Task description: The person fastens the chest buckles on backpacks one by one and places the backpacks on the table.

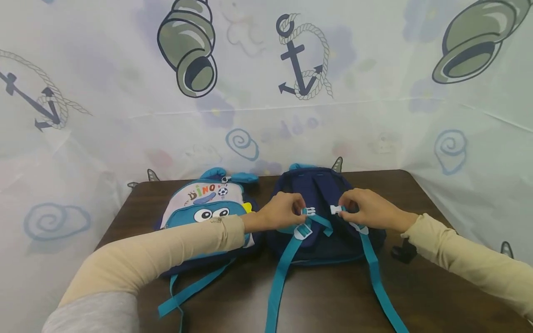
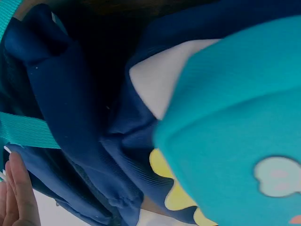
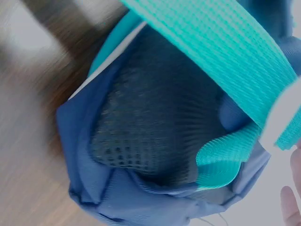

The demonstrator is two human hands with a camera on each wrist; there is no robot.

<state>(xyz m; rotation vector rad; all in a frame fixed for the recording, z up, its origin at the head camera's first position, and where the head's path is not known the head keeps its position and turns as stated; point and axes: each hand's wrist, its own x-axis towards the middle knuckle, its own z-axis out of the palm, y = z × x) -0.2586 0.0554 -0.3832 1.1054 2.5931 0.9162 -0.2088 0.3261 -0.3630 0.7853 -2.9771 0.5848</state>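
Observation:
A navy backpack (image 1: 320,249) lies on the table with its shoulder straps facing up. My left hand (image 1: 283,210) pinches the white pronged half of a buckle (image 1: 308,211) on a turquoise strap. Opposite it, my right hand (image 1: 370,209) pinches the other white buckle half (image 1: 335,209). The two halves are apart, with a short gap between them over the backpack. Below each hand a white strap adjuster (image 1: 302,231) sits on the turquoise webbing (image 1: 283,277), whose long ends run toward the table's front. In the right wrist view the webbing (image 3: 221,61) crosses a dark mesh side pocket (image 3: 141,108).
Left of it lies a second backpack (image 1: 204,194) with a dinosaur face and "DINO" lettering, partly behind my left forearm. Its turquoise strap (image 1: 195,289) trails forward. A small black object (image 1: 404,252) lies by my right sleeve. A printed curtain (image 1: 266,115) hangs behind the table (image 1: 233,305).

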